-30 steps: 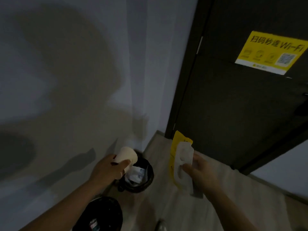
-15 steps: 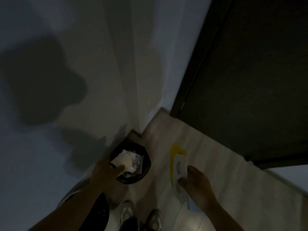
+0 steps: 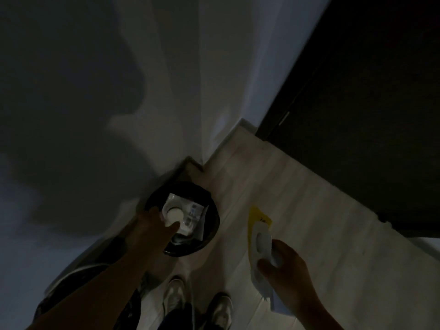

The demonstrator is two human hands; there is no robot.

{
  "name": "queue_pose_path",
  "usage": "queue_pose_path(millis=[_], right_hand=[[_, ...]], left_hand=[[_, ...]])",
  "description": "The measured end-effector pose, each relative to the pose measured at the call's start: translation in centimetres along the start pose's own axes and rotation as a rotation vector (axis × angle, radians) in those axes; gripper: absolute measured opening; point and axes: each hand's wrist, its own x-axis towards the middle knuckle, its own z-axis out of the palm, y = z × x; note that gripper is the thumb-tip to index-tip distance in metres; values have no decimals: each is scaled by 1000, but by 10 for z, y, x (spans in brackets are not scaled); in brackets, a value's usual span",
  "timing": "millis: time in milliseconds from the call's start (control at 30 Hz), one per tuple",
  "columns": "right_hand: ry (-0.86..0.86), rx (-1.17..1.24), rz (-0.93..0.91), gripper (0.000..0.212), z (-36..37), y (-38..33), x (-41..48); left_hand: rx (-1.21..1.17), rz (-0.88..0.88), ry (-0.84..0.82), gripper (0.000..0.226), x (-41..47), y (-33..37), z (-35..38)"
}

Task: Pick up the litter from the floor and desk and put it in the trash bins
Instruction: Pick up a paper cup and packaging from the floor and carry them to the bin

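Note:
A small black trash bin (image 3: 209, 236) stands on the pale floor in the wall corner, with white wrappers (image 3: 190, 214) inside. My left hand (image 3: 154, 232) reaches over its mouth and grips a white paper cup (image 3: 174, 214), which points down into the bin. To the right, my right hand (image 3: 285, 270) holds a white plastic blister tray (image 3: 262, 244) against a yellow package (image 3: 256, 216), with some pale paper hanging below the hand.
A second, larger dark bin (image 3: 71, 279) sits at the lower left, partly behind my left forearm. My two shoes (image 3: 175, 296) stand just short of the small bin. A dark door (image 3: 369, 115) fills the upper right; grey walls meet behind the bin.
The view has tilted further down. My left hand moved the cup from beside the bin's rim to directly over its mouth and turned it downward. My right hand still holds the packaging.

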Motion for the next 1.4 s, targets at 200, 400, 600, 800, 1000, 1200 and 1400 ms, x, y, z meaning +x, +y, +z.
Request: queue_pose_path(millis=[200,400,600,800,1000,1200,1400], right_hand=[[-44,-139,-47,49,41,-7,38],[-154,-337,-275,39,89,-55,73],[-253,-305,-341,41,141,-91,103],[-294,-441,-317,46,188,-101,137],[-288,-376,-219,73,219,-99,171],[-331,-376,-183,106,238,-77,180],[-276,-522,-240,76,233,-64,174]], left_hand=[[-26,41,-90,11,9,-37,21],[58,99,-171,30,11,-81,9],[-3,-14,-137,18,21,-115,-6],[-69,-62,-138,9,32,-147,-11],[-127,-117,-181,29,43,-179,-7],[-127,-110,-142,30,44,-195,0],[-155,-113,-127,25,41,-186,2]])
